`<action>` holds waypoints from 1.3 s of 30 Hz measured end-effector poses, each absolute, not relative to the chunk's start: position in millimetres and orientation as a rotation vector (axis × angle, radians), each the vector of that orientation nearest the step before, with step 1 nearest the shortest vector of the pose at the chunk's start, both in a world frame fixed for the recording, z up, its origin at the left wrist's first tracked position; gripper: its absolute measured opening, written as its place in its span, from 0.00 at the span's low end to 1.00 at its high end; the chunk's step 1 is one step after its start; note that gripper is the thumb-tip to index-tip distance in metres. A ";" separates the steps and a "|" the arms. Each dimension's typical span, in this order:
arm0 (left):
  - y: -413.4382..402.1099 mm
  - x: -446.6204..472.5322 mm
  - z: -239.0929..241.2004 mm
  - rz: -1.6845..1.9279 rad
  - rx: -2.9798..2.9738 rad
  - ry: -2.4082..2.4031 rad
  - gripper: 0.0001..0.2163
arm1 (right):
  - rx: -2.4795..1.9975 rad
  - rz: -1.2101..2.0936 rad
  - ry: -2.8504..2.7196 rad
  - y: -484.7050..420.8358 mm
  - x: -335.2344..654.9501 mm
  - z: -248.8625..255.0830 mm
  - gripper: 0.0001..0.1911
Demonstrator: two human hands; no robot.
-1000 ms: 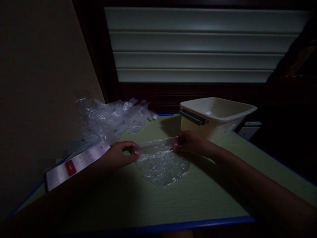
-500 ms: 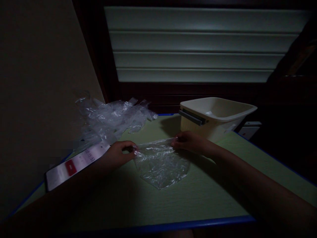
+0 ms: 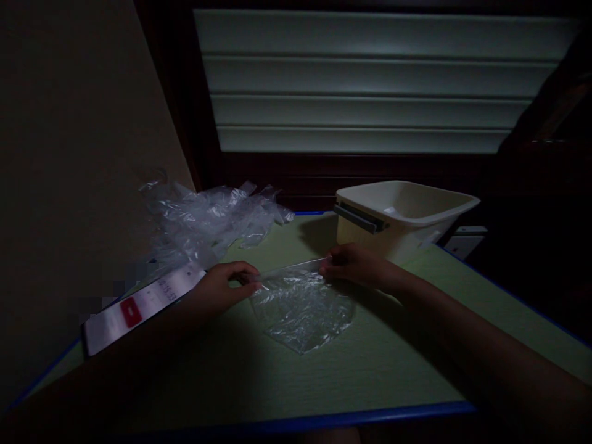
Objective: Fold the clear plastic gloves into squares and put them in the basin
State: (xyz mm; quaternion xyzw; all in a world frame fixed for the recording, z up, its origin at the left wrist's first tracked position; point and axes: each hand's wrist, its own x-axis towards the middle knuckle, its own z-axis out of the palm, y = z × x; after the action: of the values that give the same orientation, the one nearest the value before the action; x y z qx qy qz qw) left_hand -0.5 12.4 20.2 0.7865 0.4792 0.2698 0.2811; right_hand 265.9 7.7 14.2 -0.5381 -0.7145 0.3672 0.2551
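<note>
Right, here's the clear, crinkled piece of thin plastic (image 3: 303, 311), its top edge drawn between the hands over the pale-green, blue-edged table (image 3: 324, 388): left hand (image 3: 226, 286) pinching one upper corner, right hand (image 3: 354, 266) the other. It looks feather-light, limp, slippery, easily torn, so those corners seem the place to grip. Bag or sheet? Too dim to say. Beyond, a glossy, rumpled clear-plastic heap (image 3: 208, 216) and a smooth, cream, tapered plastic bin (image 3: 409, 237).

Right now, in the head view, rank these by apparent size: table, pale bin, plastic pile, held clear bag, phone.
1. Table
2. Pale bin and plastic pile: too alike to rank
3. Clear bag
4. Phone, judged by the part that shows
</note>
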 end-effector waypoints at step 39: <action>6.3 -4.4 21.8 0.485 2.803 0.981 0.08 | -1.502 0.711 -2.209 1.3 264.8 24.9 0.05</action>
State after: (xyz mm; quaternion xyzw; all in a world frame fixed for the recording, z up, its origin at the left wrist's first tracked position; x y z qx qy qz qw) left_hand -4.4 6.3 21.8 0.9295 0.3253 0.1609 0.0662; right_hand 264.8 1.3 24.9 -0.5336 -0.7850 0.2527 0.1876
